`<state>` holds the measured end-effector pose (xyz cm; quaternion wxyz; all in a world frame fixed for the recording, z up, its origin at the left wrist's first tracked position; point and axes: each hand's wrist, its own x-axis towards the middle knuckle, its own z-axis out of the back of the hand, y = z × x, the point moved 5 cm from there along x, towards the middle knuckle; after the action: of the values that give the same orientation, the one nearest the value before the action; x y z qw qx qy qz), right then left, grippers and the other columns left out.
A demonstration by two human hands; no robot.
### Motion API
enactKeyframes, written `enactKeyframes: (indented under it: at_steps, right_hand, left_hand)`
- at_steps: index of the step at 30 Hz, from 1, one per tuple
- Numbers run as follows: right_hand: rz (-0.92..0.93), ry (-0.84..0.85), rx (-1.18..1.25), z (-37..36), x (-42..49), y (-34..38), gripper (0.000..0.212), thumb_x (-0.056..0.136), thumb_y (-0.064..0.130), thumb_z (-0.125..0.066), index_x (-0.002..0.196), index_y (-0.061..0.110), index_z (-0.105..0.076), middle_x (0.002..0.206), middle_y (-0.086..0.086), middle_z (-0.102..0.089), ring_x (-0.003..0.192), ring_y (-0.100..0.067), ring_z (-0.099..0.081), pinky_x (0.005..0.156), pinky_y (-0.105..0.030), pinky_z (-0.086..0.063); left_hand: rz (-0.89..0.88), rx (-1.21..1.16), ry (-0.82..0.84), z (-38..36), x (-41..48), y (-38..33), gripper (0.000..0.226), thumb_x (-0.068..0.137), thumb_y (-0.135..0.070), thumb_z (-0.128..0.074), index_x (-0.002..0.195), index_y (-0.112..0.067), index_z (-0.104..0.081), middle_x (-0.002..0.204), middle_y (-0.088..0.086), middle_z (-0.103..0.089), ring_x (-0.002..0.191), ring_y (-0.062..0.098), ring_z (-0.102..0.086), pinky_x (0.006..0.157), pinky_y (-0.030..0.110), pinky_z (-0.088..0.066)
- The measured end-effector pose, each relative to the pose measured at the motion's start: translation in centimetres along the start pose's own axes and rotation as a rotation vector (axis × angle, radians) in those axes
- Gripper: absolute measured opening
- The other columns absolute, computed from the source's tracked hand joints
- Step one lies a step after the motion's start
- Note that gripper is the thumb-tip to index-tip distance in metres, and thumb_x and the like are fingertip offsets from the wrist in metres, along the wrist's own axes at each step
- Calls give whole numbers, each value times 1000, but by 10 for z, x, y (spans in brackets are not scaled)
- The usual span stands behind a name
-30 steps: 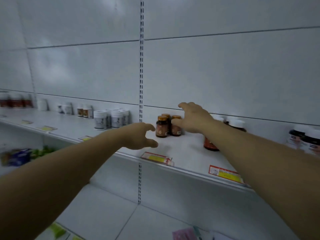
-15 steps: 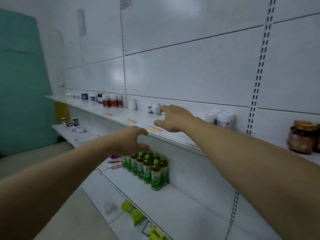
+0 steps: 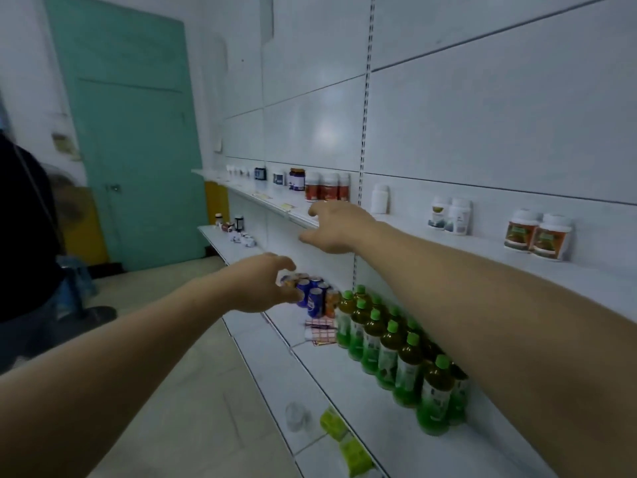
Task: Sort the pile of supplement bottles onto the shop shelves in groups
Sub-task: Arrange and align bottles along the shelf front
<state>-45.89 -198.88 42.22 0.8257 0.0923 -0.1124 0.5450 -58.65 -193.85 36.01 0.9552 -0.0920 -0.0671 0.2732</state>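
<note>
Head camera, counting along the upper shelf [image 3: 489,238] from three o'clock inward: two orange-label bottles [image 3: 537,234] touching side by side, two green-label bottles [image 3: 450,215], one plain white bottle [image 3: 380,199], three red-label bottles [image 3: 327,188] in a tight row, and one dark jar [image 3: 297,179] with a gold lid. Smaller containers beyond it, toward eleven o'clock, are too blurred to count. The pile of small bottles [image 3: 238,232] lies on the far shelf [image 3: 213,236] one level down, at nine o'clock of the right hand [image 3: 336,227] and well apart from both hands.

That hand hangs before the upper shelf's edge, fingers spread and relaxed, holding nothing; whether a fingertip touches the edge I cannot tell. The left hand [image 3: 265,282] sits at seven o'clock of it, fingers loosely curled and parted, empty, covering part of a cluster of blue cans [image 3: 313,294] whose number I cannot tell.

At five o'clock of the cans, green-capped tea bottles [image 3: 389,350] stand in a double file on the lower shelf [image 3: 344,381]. At least ten show, and the right forearm hides more. A checked packet [image 3: 322,334] lies just beside them. Two yellow-green packs [image 3: 355,455] lie at six o'clock. A teal door [image 3: 131,132] fills ten o'clock, and a person in dark clothes [image 3: 20,219] stands at nine.
</note>
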Motion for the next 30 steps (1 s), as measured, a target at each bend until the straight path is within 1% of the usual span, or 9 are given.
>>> enactKeyframes:
  at_steps: [4, 7, 10, 13, 16, 20, 23, 26, 30]
  right_hand:
    - [49, 5, 25, -40, 95, 15, 65, 90, 56, -49, 142, 20, -38, 139, -8, -47, 120, -28, -49, 92, -40, -45]
    - [85, 35, 52, -71, 165, 30, 64, 89, 56, -49, 141, 20, -40, 141, -8, -47, 122, -28, -48, 95, -41, -45]
    - [107, 101, 60, -106, 226, 48, 66, 90, 55, -49, 144, 20, -36, 147, -7, -41, 129, -28, -43, 101, -42, -41]
    - [134, 158, 49, -151, 279, 66, 60, 92, 52, -49, 142, 20, -39, 143, -7, -44, 126, -27, -46, 98, -41, -42]
    - [128, 203, 38, -200, 337, 81, 60, 91, 53, -48, 141, 22, -40, 142, -7, -45, 124, -27, -47, 96, -40, -43]
    - [88, 246, 10, -253, 425, 99, 59, 91, 54, -47, 141, 23, -39, 143, -5, -44, 124, -26, -46, 93, -39, -42]
    - [32, 258, 22, -282, 495, 112, 59, 92, 52, -47, 142, 21, -39, 143, -6, -45, 124, -26, -46, 93, -38, -42]
    - [-15, 282, 33, -308, 559, 121, 60, 92, 51, -48, 142, 20, -38, 143, -7, -45, 124, -27, -47, 94, -39, -42]
    - [-64, 326, 56, -341, 632, 126, 64, 92, 52, -47, 146, 20, -34, 146, -8, -41, 128, -28, -44, 97, -38, -40]
  left_hand:
    - [74, -10, -8, -4, 71, 66, 61, 86, -50, -61, 138, -25, -43, 142, 2, -45, 122, 20, -48, 100, 33, -41]
    - [150, -45, 4, -8, 115, 121, 60, 86, -49, -61, 138, -25, -43, 142, 1, -46, 121, 20, -49, 99, 32, -41]
    - [202, -58, 29, -15, 152, 177, 60, 86, -50, -61, 138, -25, -43, 144, 0, -44, 125, 20, -46, 101, 30, -38]
    - [236, -48, 73, -29, 190, 233, 60, 87, -49, -59, 140, -26, -40, 146, -1, -41, 127, 20, -44, 99, 29, -36]
    - [239, -69, 104, -43, 233, 291, 62, 87, -49, -59, 140, -25, -40, 145, 1, -41, 126, 21, -45, 101, 31, -37]
    - [205, -61, 126, -50, 295, 371, 61, 88, -49, -58, 141, -26, -38, 146, -1, -40, 126, 20, -45, 100, 31, -37]
    - [179, -76, 126, -42, 342, 434, 61, 88, -48, -58, 141, -25, -38, 146, 0, -39, 127, 21, -44, 101, 32, -37]
    - [162, -68, 167, -32, 387, 491, 61, 89, -48, -58, 141, -25, -38, 147, 1, -38, 127, 22, -45, 102, 32, -38]
    - [122, -31, 210, -26, 450, 546, 61, 89, -49, -56, 142, -25, -36, 147, 1, -37, 128, 22, -43, 101, 32, -36]
